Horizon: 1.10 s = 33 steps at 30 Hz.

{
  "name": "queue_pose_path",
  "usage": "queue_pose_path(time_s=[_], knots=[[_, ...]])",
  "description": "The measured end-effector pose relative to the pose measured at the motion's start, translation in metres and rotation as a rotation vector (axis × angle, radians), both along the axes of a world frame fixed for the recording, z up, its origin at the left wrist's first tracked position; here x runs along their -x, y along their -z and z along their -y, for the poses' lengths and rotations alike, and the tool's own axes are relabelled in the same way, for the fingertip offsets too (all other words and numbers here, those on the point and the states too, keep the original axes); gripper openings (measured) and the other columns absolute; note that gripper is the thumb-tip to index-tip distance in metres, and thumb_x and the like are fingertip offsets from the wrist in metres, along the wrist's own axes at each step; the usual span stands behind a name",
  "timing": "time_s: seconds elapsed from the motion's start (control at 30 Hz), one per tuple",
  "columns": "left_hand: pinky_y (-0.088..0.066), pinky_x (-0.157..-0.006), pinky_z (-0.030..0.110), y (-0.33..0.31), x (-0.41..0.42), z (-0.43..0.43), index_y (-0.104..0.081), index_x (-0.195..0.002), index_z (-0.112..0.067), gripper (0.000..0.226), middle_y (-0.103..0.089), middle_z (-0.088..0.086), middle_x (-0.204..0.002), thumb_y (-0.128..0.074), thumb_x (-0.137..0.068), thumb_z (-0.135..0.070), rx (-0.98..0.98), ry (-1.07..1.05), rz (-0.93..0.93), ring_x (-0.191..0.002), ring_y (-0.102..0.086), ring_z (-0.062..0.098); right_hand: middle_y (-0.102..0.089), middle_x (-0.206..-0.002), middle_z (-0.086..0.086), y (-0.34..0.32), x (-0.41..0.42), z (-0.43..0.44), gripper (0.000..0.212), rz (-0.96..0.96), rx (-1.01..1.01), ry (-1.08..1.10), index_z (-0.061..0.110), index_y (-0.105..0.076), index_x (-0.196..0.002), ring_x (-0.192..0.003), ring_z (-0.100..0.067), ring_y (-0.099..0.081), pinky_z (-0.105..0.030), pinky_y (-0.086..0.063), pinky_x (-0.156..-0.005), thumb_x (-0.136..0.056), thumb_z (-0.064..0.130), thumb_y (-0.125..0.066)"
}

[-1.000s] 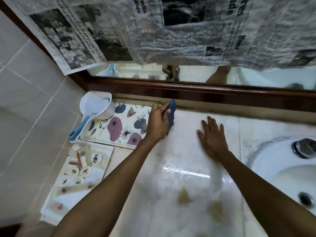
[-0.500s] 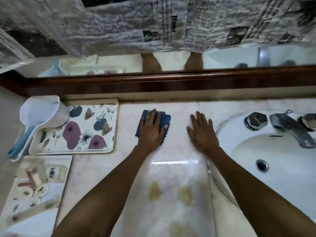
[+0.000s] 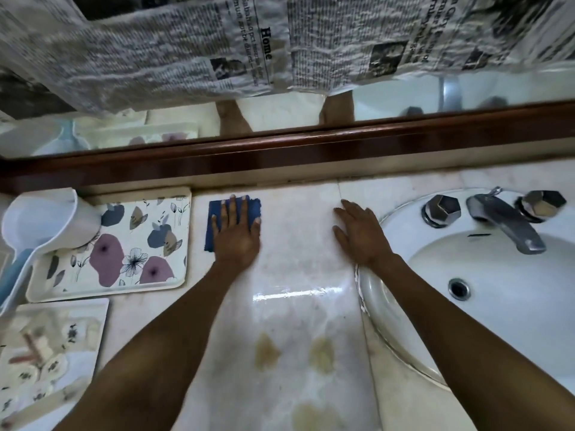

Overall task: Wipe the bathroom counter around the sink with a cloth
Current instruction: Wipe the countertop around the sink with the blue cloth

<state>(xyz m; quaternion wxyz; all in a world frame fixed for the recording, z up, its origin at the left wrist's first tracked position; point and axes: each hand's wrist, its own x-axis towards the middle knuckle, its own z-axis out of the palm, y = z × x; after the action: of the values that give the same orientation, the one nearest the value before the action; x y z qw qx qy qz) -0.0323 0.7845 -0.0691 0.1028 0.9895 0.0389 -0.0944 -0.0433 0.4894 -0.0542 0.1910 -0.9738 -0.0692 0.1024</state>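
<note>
We pressed the soft, limp cloth (image 3: 231, 223) under our spread left hand (image 3: 237, 236); right hand (image 3: 361, 234), at three o'clock, lay flat and empty.

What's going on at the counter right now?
A person is wiping the marble counter beside the sink. The left hand presses flat on a blue cloth near the back edge, just right of the floral tray. The right hand rests palm-down on the bare counter by the sink rim, holding nothing. Yellowish stains nearer the front edge are not yet wiped.
</note>
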Motion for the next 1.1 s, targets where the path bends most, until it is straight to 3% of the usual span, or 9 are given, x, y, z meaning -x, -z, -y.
queue_pose_path(time_s=[0.07, 0.3, 0.43, 0.53, 0.6, 0.77, 0.83, 0.97, 1.1], knots=[[0.008, -0.124, 0.051, 0.003, -0.007, 0.048, 0.008, -0.16, -0.022, 0.065, 0.011, 0.005, -0.168, -0.01, -0.105, -0.05, 0.038, -0.075, -0.007, -0.155, 0.013, 0.025, -0.034, -0.157, -0.015, 0.001, 0.005, 0.018, 0.053, 0.027, 0.066, 0.059, 0.01, -0.045, -0.145, -0.146, -0.032, -0.029, -0.051, -0.017, -0.119, -0.098, 0.036, -0.042], [-0.002, -0.125, 0.046, -0.001, 0.046, 0.051, -0.006, -0.16, -0.035, 0.058, -0.003, -0.007, -0.169, -0.022, -0.107, -0.051, 0.088, 0.634, 0.083, -0.156, 0.005, 0.015, -0.04, -0.156, -0.01, 0.006, 0.03, 0.04, 0.055, 0.133, 0.07, 0.151, 0.014, -0.049, -0.143, -0.143, -0.032, -0.034, -0.046, -0.015, -0.122, -0.1, 0.041, -0.029], [-0.005, -0.125, 0.051, 0.004, 0.015, 0.009, -0.007, -0.16, -0.034, 0.058, -0.006, -0.004, -0.169, -0.021, -0.107, -0.049, 0.01, 0.376, 0.095, -0.156, 0.0, 0.019, -0.041, -0.155, -0.006, 0.009, 0.03, 0.036, 0.046, 0.165, 0.057, 0.197, 0.018, -0.051, -0.14, -0.142, -0.027, -0.035, -0.044, -0.016, -0.123, -0.104, 0.039, -0.032], [0.002, -0.124, 0.054, 0.004, -0.008, 0.067, -0.005, -0.161, -0.027, 0.06, -0.005, 0.003, -0.169, -0.02, -0.106, -0.047, 0.062, -0.061, 0.088, -0.156, 0.0, 0.026, -0.043, -0.154, -0.007, 0.01, 0.03, 0.036, 0.045, 0.197, 0.062, 0.196, 0.017, -0.052, -0.139, -0.139, -0.027, -0.039, -0.044, -0.018, -0.122, -0.103, 0.036, -0.034], [0.004, -0.124, 0.054, 0.003, -0.011, 0.117, -0.006, -0.161, -0.022, 0.06, -0.005, 0.005, -0.169, -0.021, -0.106, -0.044, 0.101, -0.116, 0.063, -0.156, 0.002, 0.028, -0.044, -0.153, -0.008, 0.009, 0.03, 0.035, 0.045, 0.203, 0.063, 0.196, 0.015, -0.053, -0.139, -0.138, -0.028, -0.04, -0.044, -0.018, -0.122, -0.103, 0.035, -0.033], [-0.001, -0.124, 0.052, -0.003, 0.038, 0.127, -0.013, -0.16, -0.032, 0.055, -0.009, -0.006, -0.169, -0.023, -0.108, -0.045, 0.144, 0.657, 0.031, -0.156, 0.003, 0.021, -0.049, -0.148, -0.011, 0.009, 0.029, 0.037, 0.044, 0.232, -0.014, 0.247, 0.009, -0.053, -0.136, -0.135, -0.028, -0.044, -0.04, -0.018, -0.122, -0.1, 0.028, -0.037], [0.003, -0.125, 0.045, -0.001, 0.041, 0.081, -0.009, -0.159, -0.038, 0.055, -0.004, -0.012, -0.168, -0.024, -0.108, -0.049, 0.123, 0.752, 0.036, -0.155, 0.007, 0.015, -0.052, -0.145, -0.012, 0.009, 0.028, 0.036, 0.042, 0.242, -0.031, 0.267, 0.007, -0.053, -0.135, -0.133, -0.028, -0.046, -0.039, -0.019, -0.122, -0.1, 0.025, -0.04], [-0.002, -0.125, 0.05, -0.001, 0.002, 0.035, -0.007, -0.16, -0.037, 0.057, -0.006, -0.008, -0.169, -0.016, -0.105, -0.053, 0.028, 0.502, 0.063, -0.156, 0.004, 0.017, -0.054, -0.14, -0.012, 0.011, 0.027, 0.035, 0.035, 0.273, -0.005, 0.252, 0.008, -0.056, -0.127, -0.127, -0.029, -0.05, -0.042, -0.022, -0.12, -0.099, 0.023, -0.042], [0.008, -0.124, 0.05, 0.002, -0.024, 0.117, -0.005, -0.161, -0.03, 0.059, -0.001, -0.002, -0.169, -0.012, -0.105, -0.05, 0.069, 0.195, 0.053, -0.156, 0.006, 0.024, -0.055, -0.138, -0.012, 0.014, 0.026, 0.035, 0.036, 0.291, -0.008, 0.254, 0.007, -0.055, -0.127, -0.126, -0.029, -0.05, -0.042, -0.023, -0.12, -0.1, 0.022, -0.038]])
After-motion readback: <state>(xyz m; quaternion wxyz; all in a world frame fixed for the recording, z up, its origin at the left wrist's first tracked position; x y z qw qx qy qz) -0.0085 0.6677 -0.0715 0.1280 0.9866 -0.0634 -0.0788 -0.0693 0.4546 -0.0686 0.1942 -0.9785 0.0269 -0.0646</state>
